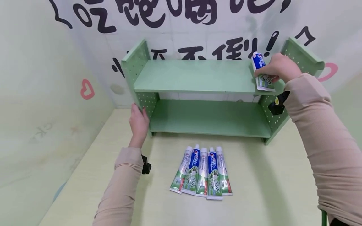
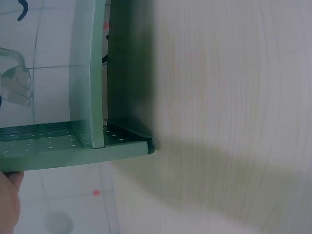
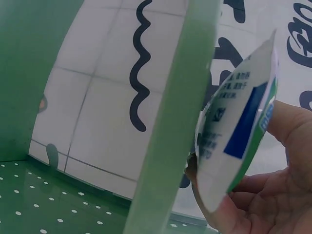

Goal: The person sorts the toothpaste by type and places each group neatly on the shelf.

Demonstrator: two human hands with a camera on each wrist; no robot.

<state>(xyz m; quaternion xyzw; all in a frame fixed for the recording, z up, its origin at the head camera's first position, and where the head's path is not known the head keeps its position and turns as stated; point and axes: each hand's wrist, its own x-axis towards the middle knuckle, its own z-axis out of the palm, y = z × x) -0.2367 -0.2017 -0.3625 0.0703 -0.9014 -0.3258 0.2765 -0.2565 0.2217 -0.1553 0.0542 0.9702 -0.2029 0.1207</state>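
A blue, white and green toothpaste tube [image 1: 258, 61] is gripped by my right hand [image 1: 280, 68] over the right end of the upper shelf board [image 1: 195, 75]. In the right wrist view the thumb and fingers pinch the tube [image 3: 239, 122] beside the board's edge. My left hand [image 1: 138, 123] holds the left side panel of the green two-tier rack [image 1: 132, 67]; its fingertips are partly hidden behind the panel. Only a bit of that left hand [image 2: 7, 200] shows in the left wrist view. Several more toothpaste tubes [image 1: 202, 172] lie fanned side by side before the rack.
The rack stands on a pale wood-grain table [image 1: 254, 194] against a white wall with black lettering [image 1: 141, 12]. Its perforated right side panel [image 1: 302, 58] rises beside the right hand. Below is the lower shelf board [image 1: 209, 117]. A side wall [image 1: 42, 94] bounds the left.
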